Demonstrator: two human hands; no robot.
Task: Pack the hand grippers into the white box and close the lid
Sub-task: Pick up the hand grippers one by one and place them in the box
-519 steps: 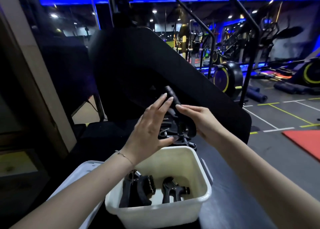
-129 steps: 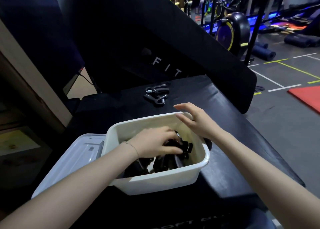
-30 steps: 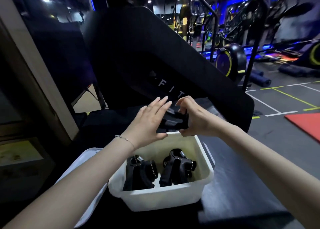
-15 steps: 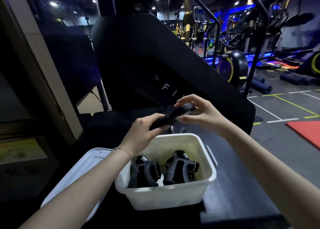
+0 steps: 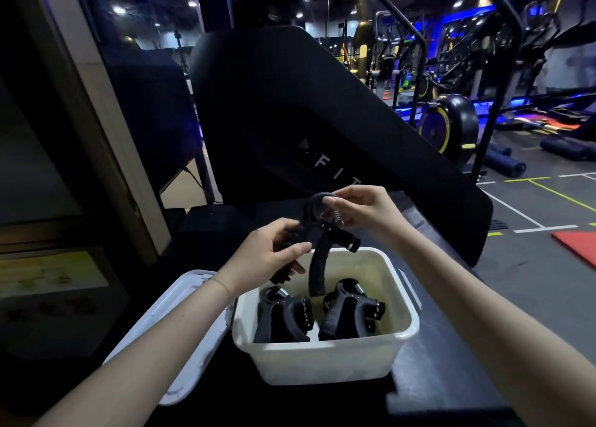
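Note:
A black hand gripper point(image 5: 317, 255) hangs upright over the white box point(image 5: 325, 359), handles pointing down. My left hand point(image 5: 271, 255) grips one of its handles from the left. My right hand point(image 5: 364, 213) pinches its top loop by the metal spring. Inside the box stand two groups of black hand grippers, one at the left point(image 5: 283, 317) and one at the right point(image 5: 348, 310). The box's white lid point(image 5: 174, 333) lies flat to the left of the box, partly under my left forearm.
The box sits on a black padded bench surface point(image 5: 435, 391). A large slanted black machine panel point(image 5: 322, 129) rises right behind the box. Gym floor with exercise bikes point(image 5: 448, 123) and a red mat point(image 5: 577, 246) lies to the right; a wall column point(image 5: 80, 104) stands at the left.
The hand gripper has turned from lying level between my hands to hanging upright with its handles down over the box. My right hand now pinches its top loop.

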